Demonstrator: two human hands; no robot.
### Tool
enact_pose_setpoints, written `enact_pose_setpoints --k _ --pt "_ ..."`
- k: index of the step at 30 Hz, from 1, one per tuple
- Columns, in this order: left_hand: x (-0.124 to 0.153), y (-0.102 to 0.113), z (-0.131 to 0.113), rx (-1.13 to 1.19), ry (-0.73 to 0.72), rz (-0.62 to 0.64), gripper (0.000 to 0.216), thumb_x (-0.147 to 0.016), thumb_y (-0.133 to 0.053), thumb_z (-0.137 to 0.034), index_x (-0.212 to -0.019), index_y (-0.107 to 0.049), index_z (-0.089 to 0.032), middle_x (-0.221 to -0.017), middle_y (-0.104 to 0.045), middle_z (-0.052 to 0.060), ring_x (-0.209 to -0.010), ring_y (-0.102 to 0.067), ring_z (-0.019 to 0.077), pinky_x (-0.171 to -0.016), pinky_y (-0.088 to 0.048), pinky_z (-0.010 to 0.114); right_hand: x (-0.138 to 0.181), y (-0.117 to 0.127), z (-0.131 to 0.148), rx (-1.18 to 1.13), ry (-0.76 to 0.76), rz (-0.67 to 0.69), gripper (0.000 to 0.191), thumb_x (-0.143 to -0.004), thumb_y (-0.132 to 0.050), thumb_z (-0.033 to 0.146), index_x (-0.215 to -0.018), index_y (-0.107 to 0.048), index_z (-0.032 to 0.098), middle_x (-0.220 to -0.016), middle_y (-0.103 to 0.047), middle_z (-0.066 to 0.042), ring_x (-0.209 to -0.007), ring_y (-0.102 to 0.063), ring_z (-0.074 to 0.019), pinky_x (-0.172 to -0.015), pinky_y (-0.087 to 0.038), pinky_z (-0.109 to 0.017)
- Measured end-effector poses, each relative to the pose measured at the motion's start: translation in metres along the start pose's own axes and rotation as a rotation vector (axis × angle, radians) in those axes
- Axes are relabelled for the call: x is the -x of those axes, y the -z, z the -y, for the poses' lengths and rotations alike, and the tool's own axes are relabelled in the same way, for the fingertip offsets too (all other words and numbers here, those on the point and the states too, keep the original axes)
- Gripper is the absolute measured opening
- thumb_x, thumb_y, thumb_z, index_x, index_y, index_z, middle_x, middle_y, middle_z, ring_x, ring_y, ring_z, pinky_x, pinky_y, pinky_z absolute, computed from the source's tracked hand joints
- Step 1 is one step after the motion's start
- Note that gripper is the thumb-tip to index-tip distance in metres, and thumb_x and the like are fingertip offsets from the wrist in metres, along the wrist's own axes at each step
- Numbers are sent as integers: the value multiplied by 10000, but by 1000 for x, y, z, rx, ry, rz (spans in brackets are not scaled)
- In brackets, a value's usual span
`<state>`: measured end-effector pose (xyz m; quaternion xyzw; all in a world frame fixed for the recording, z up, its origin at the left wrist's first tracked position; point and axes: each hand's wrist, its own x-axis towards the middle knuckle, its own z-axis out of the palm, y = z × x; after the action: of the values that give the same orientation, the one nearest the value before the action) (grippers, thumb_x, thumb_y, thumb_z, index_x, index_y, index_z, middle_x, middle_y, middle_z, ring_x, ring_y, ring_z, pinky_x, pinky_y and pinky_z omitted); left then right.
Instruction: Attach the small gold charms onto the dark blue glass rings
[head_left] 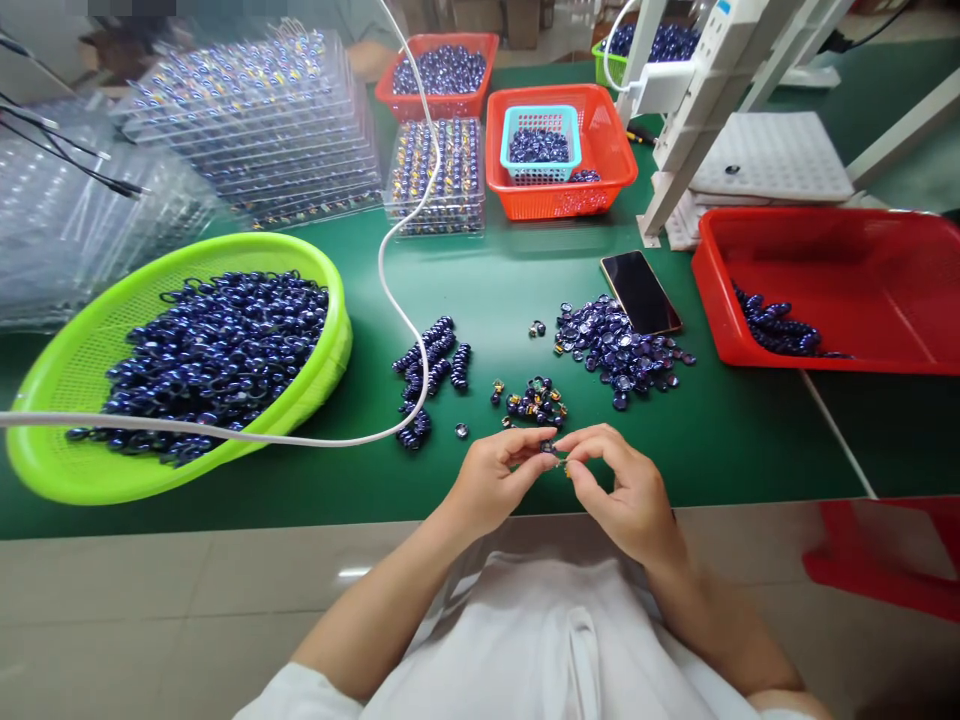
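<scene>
My left hand (495, 475) and my right hand (626, 490) meet over the near edge of the green table (750, 430). Both pinch one small dark blue piece (551, 449) between thumb and fingertips. Just beyond my fingers lies a small cluster of blue pieces with gold parts (536, 400). Farther back right sits a flat pile of shiny blue discs (619, 345). To the left are short stacked rows of blue pieces (431, 370).
A lime green basket (45, 440) full of blue pieces stands at left, crossed by a white cable (390, 280). A phone (640, 291) lies by a red tray (847, 270). Orange baskets (607, 150) and stacked clear trays (255, 120) fill the back.
</scene>
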<state>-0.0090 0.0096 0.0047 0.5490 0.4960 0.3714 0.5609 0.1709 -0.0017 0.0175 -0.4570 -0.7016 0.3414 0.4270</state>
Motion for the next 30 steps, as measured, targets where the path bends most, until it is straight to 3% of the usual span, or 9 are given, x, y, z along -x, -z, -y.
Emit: enact_pose_setpoints --k 5,9,17,30 --pt "-1 10 -3 -281 -268 88 275 -865 -661 -204 -1127 -727 -152 -853 -767 73 -721 -687 166 -703 -550 274 -4 4 -1 38 -61 103 118 -900 -538 132 -823 -546 221 -873 -604 -21 -871 -586 -180 -809 -462 -323" --pt "-3 16 -4 -363 -409 150 266 -886 -638 -181 -1141 -715 -172 -795 -767 49 -671 -679 145 -676 -534 249 -9 10 2 11 -136 225 136 -911 -528 150 -792 -542 215 -839 -587 -6 -834 -568 -164 -789 -443 -298" --pt "0 14 -2 -281 -351 123 198 -866 -672 -175 -1059 -710 -155 -804 -787 48 -688 -716 150 -637 -532 219 -9 9 4 -103 -301 278 148 -922 -518 182 -785 -566 209 -799 -605 15 -767 -578 -136 -730 -441 -260" --pt "0 17 0 -425 -454 130 171 -868 -694 -223 -1030 -723 -178 -817 -787 46 -678 -711 145 -635 -521 221 -10 8 3 -102 -368 280 134 -892 -549 209 -767 -597 206 -773 -641 18 -745 -592 -135 -682 -434 -244"
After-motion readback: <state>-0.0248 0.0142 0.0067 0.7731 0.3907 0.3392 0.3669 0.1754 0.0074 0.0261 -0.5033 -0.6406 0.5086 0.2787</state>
